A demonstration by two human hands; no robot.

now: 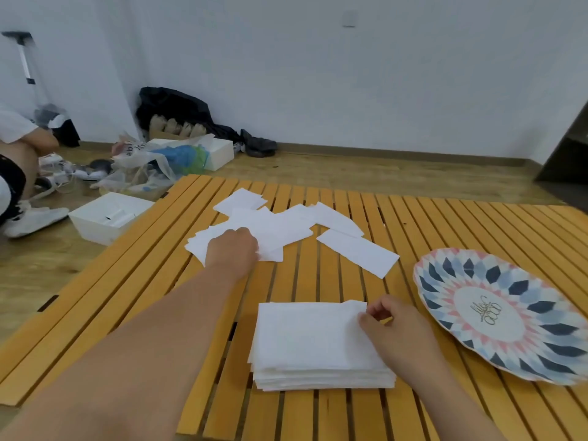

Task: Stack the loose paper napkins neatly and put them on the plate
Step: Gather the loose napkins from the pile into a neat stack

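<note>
Napkins (280, 227) part-stacked; plate (428, 281) right of our hands.
Our left hand (232, 249) grips loose ones ahead; our right hand (397, 332) pinches the stack (305, 338) corner.

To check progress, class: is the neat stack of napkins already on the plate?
No, the napkin stack lies on the slatted table, left of the plate.

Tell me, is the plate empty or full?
Empty: the plate's whole pattern shows bare, and the napkin stack sits beside it on the table.
</note>
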